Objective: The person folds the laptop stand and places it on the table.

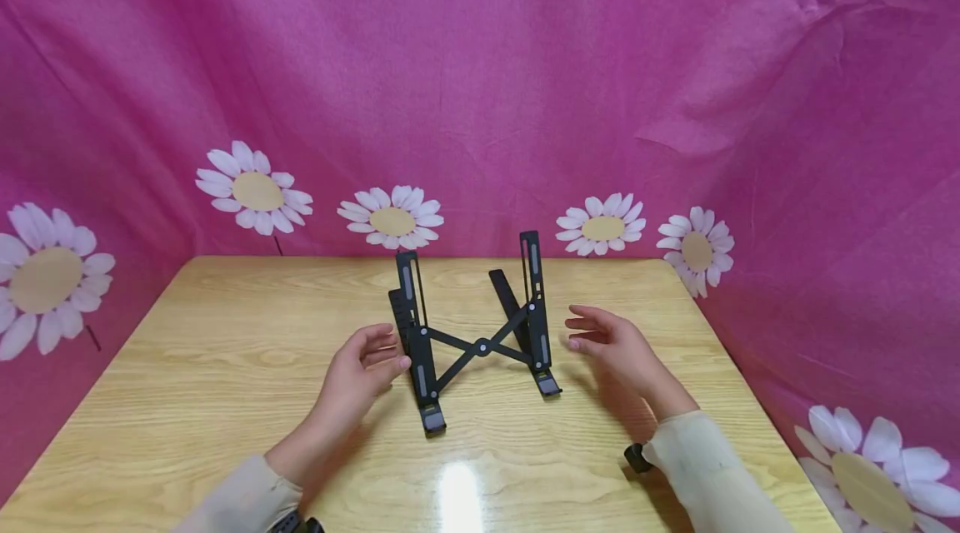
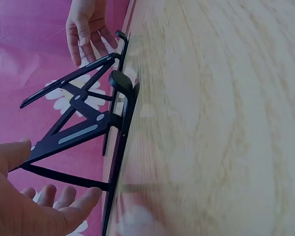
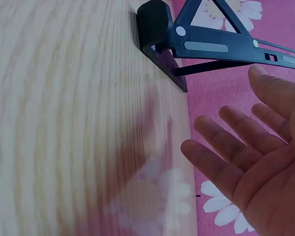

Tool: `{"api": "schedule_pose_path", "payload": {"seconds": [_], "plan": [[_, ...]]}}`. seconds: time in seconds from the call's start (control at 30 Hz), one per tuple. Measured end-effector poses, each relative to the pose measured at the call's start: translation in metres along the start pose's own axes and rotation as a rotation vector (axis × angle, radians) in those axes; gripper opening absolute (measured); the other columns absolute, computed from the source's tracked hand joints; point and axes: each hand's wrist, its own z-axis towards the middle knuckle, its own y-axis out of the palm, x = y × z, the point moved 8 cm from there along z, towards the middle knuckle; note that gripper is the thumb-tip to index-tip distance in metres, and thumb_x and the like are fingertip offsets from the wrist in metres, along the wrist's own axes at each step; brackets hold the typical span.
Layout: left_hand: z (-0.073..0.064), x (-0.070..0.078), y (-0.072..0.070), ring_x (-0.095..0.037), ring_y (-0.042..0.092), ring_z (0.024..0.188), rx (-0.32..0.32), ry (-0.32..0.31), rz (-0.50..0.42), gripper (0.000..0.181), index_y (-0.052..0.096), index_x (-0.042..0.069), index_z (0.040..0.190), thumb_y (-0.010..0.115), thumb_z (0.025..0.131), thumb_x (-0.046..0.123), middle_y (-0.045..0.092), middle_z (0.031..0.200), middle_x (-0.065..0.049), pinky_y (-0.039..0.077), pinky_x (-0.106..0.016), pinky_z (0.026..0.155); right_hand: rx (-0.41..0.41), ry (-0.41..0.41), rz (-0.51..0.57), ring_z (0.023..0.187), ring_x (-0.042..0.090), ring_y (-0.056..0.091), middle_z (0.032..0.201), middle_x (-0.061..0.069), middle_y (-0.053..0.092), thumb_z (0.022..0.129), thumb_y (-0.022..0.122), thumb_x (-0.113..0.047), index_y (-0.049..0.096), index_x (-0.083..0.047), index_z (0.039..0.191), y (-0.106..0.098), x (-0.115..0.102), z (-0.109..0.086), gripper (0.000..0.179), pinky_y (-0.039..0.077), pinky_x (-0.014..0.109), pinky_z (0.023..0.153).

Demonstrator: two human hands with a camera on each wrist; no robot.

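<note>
Nearest, the left hand [image 1: 356,376] is loosely spread beside a black folding stand [image 1: 483,347], its thumb perhaps touching it; the right hand [image 1: 619,351] hangs wide, just apart. The stand sits unfolded on the bench [image 1: 285,325] between the 2 hands, a magenta daisy-printed cloth [image 1: 480,100] behind.

Head view: we look forward and down over the table [image 1: 225,333] toward the pink cloth [image 1: 480,83], from farthest off, with the black stand [image 1: 482,347] whole. Left wrist view: we look low and close past the left hand [image 1: 356,375], across the stand to the right hand [image 1: 622,350]; picture turned sideways, tabletop at right. Right wrist view: close, low, sideways, tabletop at left, stand cropped. Shared by all three: stand, right hand. Head and left wrist: left hand.
</note>
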Motion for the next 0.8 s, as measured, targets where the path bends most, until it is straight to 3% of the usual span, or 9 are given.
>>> {"api": "schedule_pose_path", "payload": {"seconds": [0.17,0.37,0.57,0.8], "plan": [[0.002,-0.005,0.005,-0.032,0.062,0.123,0.002,-0.032,-0.051,0.056,0.049,0.003,0.145,0.073,0.095,0.008,0.058,0.139,-0.019,0.060,-0.040,0.089,-0.024,0.032,0.100,0.118,0.031,0.067,0.139,0.018,0.063,0.095,0.074,-0.016,0.051,-0.016,0.151,0.006,0.000,0.005,0.060,0.059,0.042,0.095],[0.005,-0.008,0.011,-0.026,0.065,0.112,0.006,-0.023,-0.105,0.047,0.052,0.000,0.140,0.069,0.096,0.001,0.060,0.130,-0.021,0.061,-0.045,0.089,-0.055,0.069,0.207,0.114,0.036,0.069,0.139,0.022,0.061,0.095,0.073,-0.011,0.052,-0.010,0.149,0.011,-0.001,0.009,0.057,0.060,0.047,0.092],[0.006,-0.007,0.013,-0.023,0.066,0.105,0.014,-0.025,-0.120,0.042,0.054,0.002,0.136,0.067,0.096,-0.001,0.060,0.127,-0.020,0.061,-0.045,0.088,-0.078,0.096,0.233,0.110,0.039,0.070,0.134,0.023,0.063,0.098,0.068,-0.007,0.053,-0.004,0.147,0.016,0.001,0.013,0.052,0.059,0.049,0.092],[0.007,-0.008,0.018,-0.021,0.067,0.097,0.014,-0.014,-0.142,0.036,0.056,-0.001,0.131,0.065,0.096,-0.005,0.061,0.122,-0.021,0.062,-0.044,0.085,-0.076,0.111,0.217,0.107,0.036,0.071,0.127,0.020,0.067,0.098,0.067,-0.004,0.057,-0.005,0.142,0.021,0.002,0.016,0.045,0.060,0.048,0.092]]}}
